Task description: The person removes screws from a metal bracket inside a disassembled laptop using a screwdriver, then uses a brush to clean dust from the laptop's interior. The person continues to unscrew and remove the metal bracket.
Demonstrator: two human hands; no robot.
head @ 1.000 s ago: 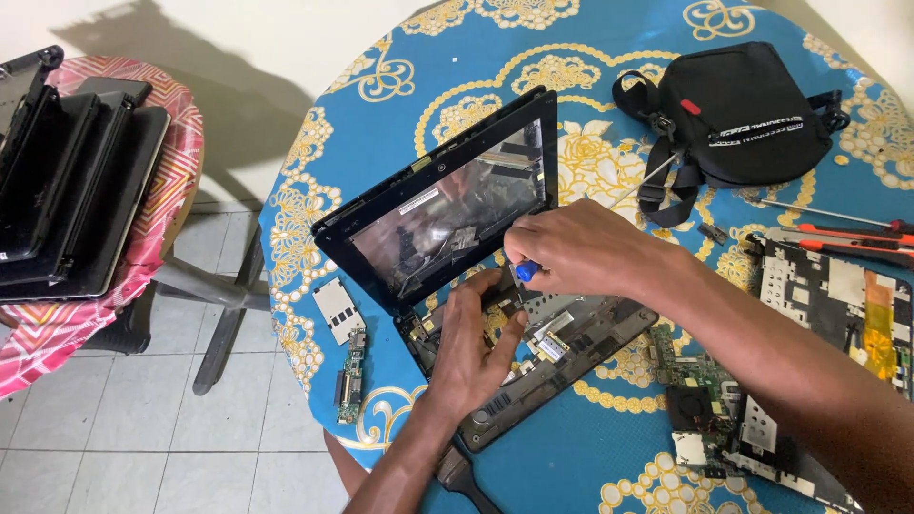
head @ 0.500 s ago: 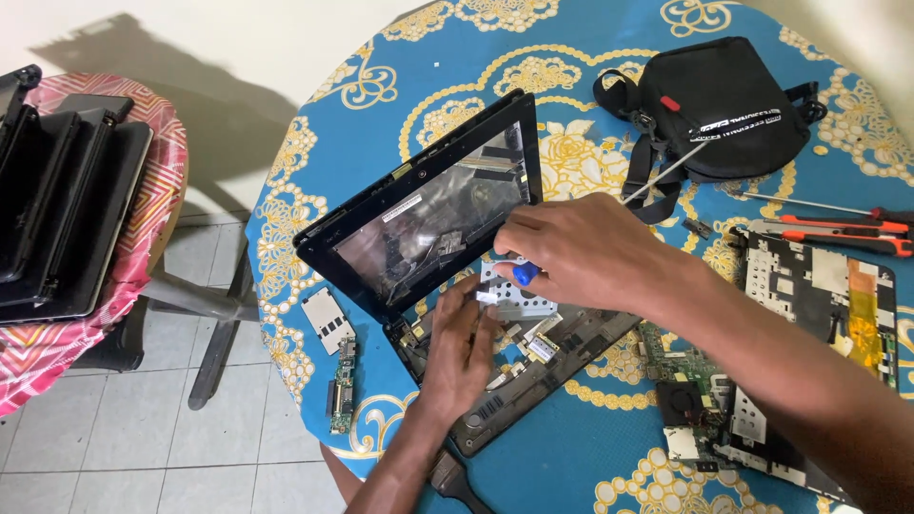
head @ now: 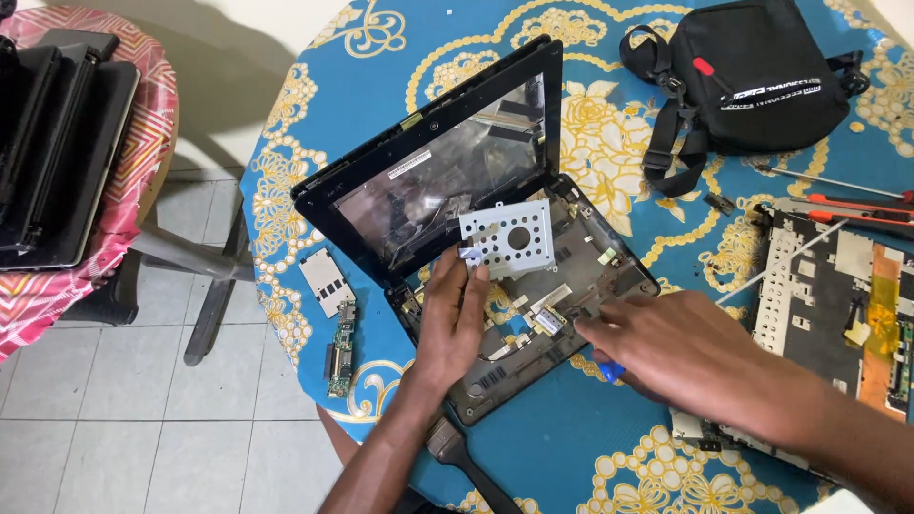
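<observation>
We see a small disassembled laptop lying open near the left edge of a round table covered in a blue cloth with yellow floral scrolls, its lid propped back and its gutted lower shell facing us. Our left hand rests on the shell's front left part, its thumb and fingertips pinching the lower left corner of a perforated silver drive bracket, which is tilted up off the shell, seemingly to keep it clear of the bay beneath. Our right hand lies palm down at the shell's right front edge, fingers loosely pressed together with the tips on the shell near a small silver connector; a blue screwdriver handle peeks out under the palm, likely tucked there to stay within reach. Just off the laptop toward the table's left edge lie a small grey card and a narrow green circuit board. A black pouch sits at the far side, red-handled screwdrivers and a bare motherboard assembly lie at the right edge, and a brush sits at the near edge. Beside the table, stacked dark laptops rest on a red-clothed stand.
</observation>
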